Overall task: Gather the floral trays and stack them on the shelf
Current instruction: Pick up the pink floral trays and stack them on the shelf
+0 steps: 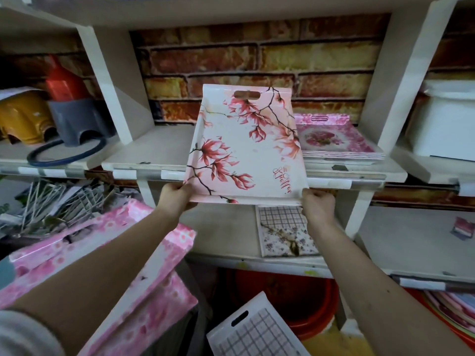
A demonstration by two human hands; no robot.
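Note:
A white tray with red magnolia flowers [246, 147] is held out over the middle shelf [144, 160], its far end with the handle slot toward the brick wall. My left hand [177, 196] grips its near left corner and my right hand [317, 204] grips its near right corner. A stack of pink rose trays [339, 140] lies on the same shelf just to the right, partly hidden by the held tray. Large pink floral trays [144, 291] lie at the lower left under my left arm.
A grid-and-flower tray [282, 229] lies on the lower shelf. Another grid-patterned tray [254, 332] leans over a red basin [303, 304] below. The left bay holds yellow, red and grey plastic stools [77, 114]; a white box [447, 124] stands in the right bay.

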